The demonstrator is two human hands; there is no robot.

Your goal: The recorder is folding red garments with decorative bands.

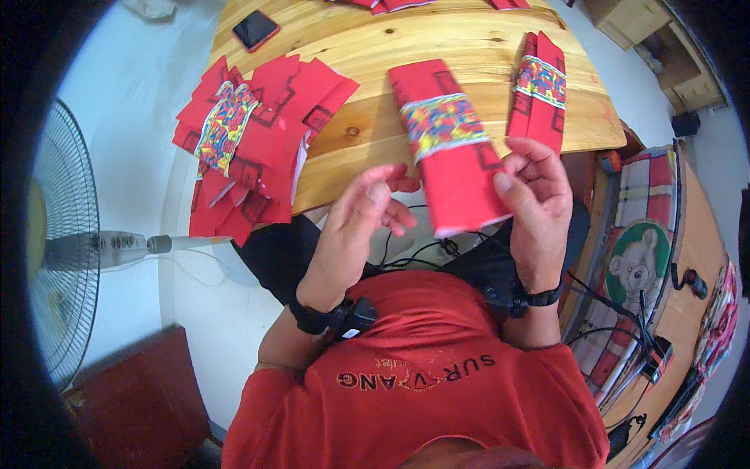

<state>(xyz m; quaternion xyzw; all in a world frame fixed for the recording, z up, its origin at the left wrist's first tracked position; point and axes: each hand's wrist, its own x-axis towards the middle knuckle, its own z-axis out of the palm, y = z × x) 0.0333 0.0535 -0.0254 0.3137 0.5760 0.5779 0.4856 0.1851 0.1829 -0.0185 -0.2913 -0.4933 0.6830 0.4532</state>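
Note:
A folded red paper packet (pixel 463 187) with a multicoloured patterned band round its middle slants over the near edge of the wooden table. My right hand (pixel 536 193) pinches its near right side between thumb and fingers. To the left of that packet, my left hand (pixel 366 211) is held with fingers apart and nothing in them. A spread pile of red paper pieces (pixel 275 117), with dark printed marks, lies at the table's left, and a patterned strip (pixel 225 129) rests on top. Past my right hand lies another banded red packet (pixel 536 99).
A phone (pixel 256 30) lies at the far left of the wooden table (pixel 357 53). More red paper (pixel 404 4) is cut off at the far edge. A standing fan (pixel 61 246) is at my left. Black cables (pixel 615 313) run by a wooden bench (pixel 691 246) on the right.

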